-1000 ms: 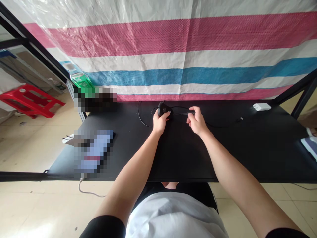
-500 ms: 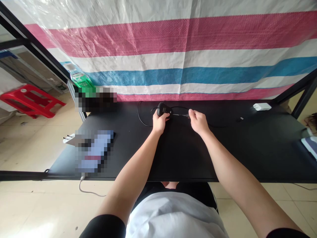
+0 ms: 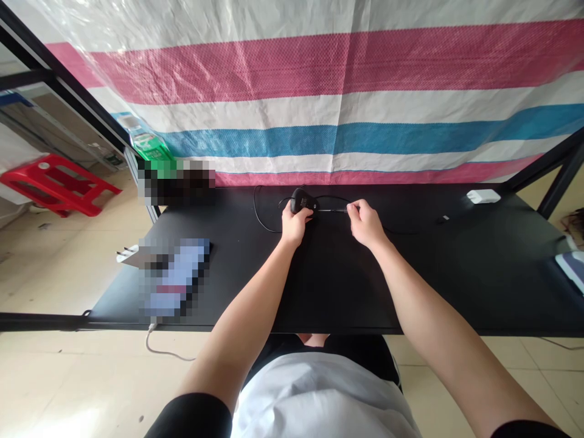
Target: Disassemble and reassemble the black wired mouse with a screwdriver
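A black computer mouse (image 3: 300, 199) is gripped in my left hand (image 3: 294, 224), its underside with small print turned toward me. My right hand (image 3: 365, 222) is closed around what looks like a slim screwdriver (image 3: 332, 210). Its thin metal shaft points left at the mouse's near edge, and the handle is hidden by my fingers; whether the tip touches a screw I cannot tell. Thin black cable (image 3: 258, 214) loops on the table to the left of the mouse, and more of it runs behind toward my right hand.
On the black table (image 3: 347, 286) lie a phone (image 3: 180, 274) with a white cable, a plug adapter (image 3: 128, 254), a white charger block (image 3: 483, 196) and a small dark piece (image 3: 442, 219). A green-labelled bottle (image 3: 152, 149) stands back left. Striped sheeting (image 3: 319, 140) hangs behind.
My right hand has shifted and turned slightly, and the dark part of the tool by its fingertips shows less. My left hand and the mouse have barely moved.
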A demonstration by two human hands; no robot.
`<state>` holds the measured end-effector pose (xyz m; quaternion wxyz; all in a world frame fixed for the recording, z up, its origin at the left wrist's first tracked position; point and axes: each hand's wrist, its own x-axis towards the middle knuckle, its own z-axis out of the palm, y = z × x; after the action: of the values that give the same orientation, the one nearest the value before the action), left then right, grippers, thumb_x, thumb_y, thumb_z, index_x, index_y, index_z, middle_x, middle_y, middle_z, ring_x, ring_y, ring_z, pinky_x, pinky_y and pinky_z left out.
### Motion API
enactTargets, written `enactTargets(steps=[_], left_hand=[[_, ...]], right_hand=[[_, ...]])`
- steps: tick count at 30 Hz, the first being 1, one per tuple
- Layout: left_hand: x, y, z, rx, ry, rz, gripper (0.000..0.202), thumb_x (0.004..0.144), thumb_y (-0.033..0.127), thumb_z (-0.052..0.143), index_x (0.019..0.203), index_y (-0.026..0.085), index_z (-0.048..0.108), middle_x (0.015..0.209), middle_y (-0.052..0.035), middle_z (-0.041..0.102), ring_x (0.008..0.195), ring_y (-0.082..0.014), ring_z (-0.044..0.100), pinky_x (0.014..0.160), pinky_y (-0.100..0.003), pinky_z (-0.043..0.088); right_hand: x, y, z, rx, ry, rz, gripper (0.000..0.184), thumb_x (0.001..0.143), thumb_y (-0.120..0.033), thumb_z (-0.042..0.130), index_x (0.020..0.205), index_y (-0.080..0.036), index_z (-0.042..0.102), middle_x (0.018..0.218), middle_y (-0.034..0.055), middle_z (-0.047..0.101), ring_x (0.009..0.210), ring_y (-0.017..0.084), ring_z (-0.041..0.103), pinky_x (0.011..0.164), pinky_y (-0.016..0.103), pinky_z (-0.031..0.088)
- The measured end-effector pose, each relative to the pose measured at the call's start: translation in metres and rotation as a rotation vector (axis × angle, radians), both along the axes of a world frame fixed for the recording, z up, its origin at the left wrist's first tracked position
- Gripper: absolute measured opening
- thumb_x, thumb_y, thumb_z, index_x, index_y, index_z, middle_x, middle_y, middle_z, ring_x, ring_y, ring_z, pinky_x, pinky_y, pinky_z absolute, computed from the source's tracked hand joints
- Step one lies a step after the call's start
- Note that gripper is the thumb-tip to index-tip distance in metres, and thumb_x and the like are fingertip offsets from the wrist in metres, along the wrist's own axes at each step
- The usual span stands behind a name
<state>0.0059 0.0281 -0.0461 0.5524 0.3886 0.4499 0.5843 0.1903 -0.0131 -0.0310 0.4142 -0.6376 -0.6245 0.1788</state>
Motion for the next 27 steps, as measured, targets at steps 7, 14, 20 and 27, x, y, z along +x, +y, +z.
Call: enactTargets(steps=[7,14,20,27], left_hand=[[0.0,-0.001,0.0,0.009,-0.002,-0.006,0.023,0.055,0.022,0.067,0.074,0.018,0.057,0.072,-0.0001,0.059,0.072,-0.0163,0.06,0.073,-0.034,0.055],[-0.001,0.002,-0.004,0.012,0.012,-0.009,0.023,0.055,0.021,0.067,0.074,0.018,0.055,0.071,0.0008,0.056,0.072,-0.0159,0.059,0.076,-0.036,0.056],[-0.001,0.003,-0.004,0.013,0.008,0.012,0.023,0.054,0.021,0.067,0.073,0.019,0.055,0.07,0.0016,0.056,0.07,-0.0149,0.058,0.075,-0.036,0.057],[-0.001,0.003,-0.003,0.023,0.008,0.008,0.022,0.054,0.021,0.065,0.075,0.018,0.057,0.07,0.0009,0.058,0.069,-0.0154,0.06,0.074,-0.037,0.057]], right_hand=[[0.0,-0.001,0.004,0.038,-0.078,-0.037,0.053,0.091,-0.064,0.034,0.057,-0.025,0.044,0.052,0.0052,0.056,0.055,0.021,0.056,0.058,0.032,0.038],[-0.003,-0.006,0.002,-0.058,0.183,0.102,0.028,0.091,-0.048,0.042,0.08,-0.024,0.052,0.045,-0.005,0.051,0.046,0.018,0.054,0.056,0.031,0.043],[-0.002,-0.004,-0.005,-0.07,0.207,0.151,0.026,0.087,-0.045,0.046,0.102,-0.025,0.042,0.052,-0.008,0.058,0.047,0.017,0.056,0.056,0.03,0.044],[-0.004,-0.008,0.007,-0.067,0.079,0.081,0.038,0.09,-0.062,0.042,0.086,-0.025,0.047,0.048,-0.0036,0.059,0.05,0.018,0.06,0.06,0.03,0.044]])
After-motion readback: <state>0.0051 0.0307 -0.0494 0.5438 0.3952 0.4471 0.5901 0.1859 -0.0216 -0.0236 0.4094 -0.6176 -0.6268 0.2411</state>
